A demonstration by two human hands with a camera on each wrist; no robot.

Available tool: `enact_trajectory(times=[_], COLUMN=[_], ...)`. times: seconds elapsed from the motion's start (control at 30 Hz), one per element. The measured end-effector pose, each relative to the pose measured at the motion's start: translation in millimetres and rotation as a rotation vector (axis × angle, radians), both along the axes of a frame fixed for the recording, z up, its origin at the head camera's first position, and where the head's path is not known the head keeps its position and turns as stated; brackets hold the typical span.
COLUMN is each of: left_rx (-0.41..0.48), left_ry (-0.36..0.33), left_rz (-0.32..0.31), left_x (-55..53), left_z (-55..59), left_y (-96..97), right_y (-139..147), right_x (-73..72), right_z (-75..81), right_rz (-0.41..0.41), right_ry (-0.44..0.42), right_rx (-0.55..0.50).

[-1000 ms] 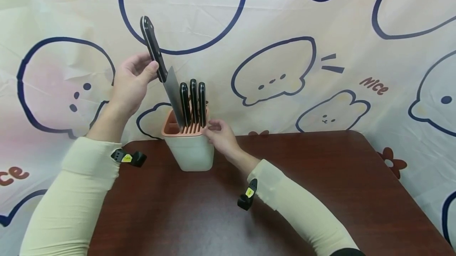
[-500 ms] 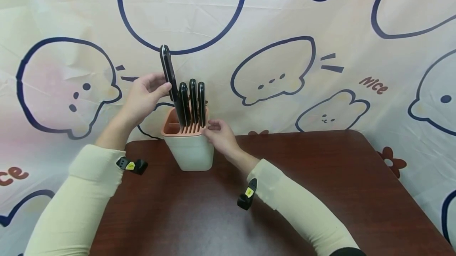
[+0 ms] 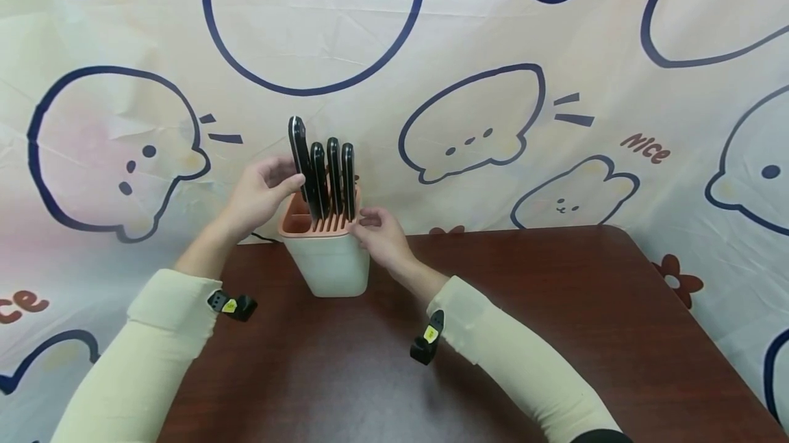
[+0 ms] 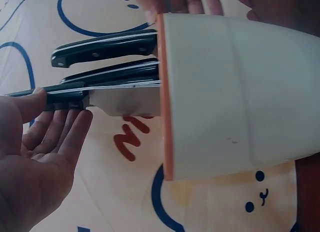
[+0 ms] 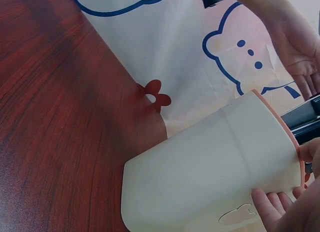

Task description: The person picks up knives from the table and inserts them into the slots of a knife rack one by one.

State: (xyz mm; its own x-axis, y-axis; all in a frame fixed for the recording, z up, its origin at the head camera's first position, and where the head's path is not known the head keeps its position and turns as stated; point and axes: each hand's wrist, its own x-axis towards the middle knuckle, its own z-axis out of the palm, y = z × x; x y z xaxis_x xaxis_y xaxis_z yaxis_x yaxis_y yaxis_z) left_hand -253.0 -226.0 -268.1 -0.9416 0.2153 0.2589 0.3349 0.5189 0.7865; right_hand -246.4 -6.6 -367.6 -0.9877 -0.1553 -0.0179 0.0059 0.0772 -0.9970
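My left hand pinches the black riveted handle of a kitchen knife between thumb and fingers. The wide blade runs down into a slot of the knife holder, part of its steel still showing above the rim in the left wrist view. This holder is off-white with an orange slotted top, and it stands upright on the table. Several smaller black-handled knives sit in the slots just right of the held one. My right hand grips the holder's right side, thumb at the orange rim and fingers against the wall.
The dark brown wooden table extends in front and to the right. Close behind the holder hangs a pale cloth with cartoon drawings. An open orange compartment lies at the holder's left.
My left hand has moved down and right, lowering the knife; its blade has sunk into the slot and its handle now stands near the other handles. The right hand has stayed on the holder.
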Motion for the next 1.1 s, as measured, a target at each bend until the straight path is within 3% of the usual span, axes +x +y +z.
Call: enact_trajectory(times=[0.23,0.63,1.1], left_rx=[-0.025,-0.119,-0.127], left_ry=[-0.07,-0.102,-0.108], left_rz=[-0.006,0.002,0.011], left_x=[0.3,4.1,4.1], left_z=[-11.1,-31.2,-37.4], left_y=[-0.9,-3.0,-5.3], right_y=[0,0,0], right_x=[0.6,0.4,0.6], right_z=[-0.4,-0.3,-0.6], right_rz=[0.001,-0.003,-0.002], right_ry=[0.009,0.011,0.021], right_rx=[0.001,0.003,0.002])
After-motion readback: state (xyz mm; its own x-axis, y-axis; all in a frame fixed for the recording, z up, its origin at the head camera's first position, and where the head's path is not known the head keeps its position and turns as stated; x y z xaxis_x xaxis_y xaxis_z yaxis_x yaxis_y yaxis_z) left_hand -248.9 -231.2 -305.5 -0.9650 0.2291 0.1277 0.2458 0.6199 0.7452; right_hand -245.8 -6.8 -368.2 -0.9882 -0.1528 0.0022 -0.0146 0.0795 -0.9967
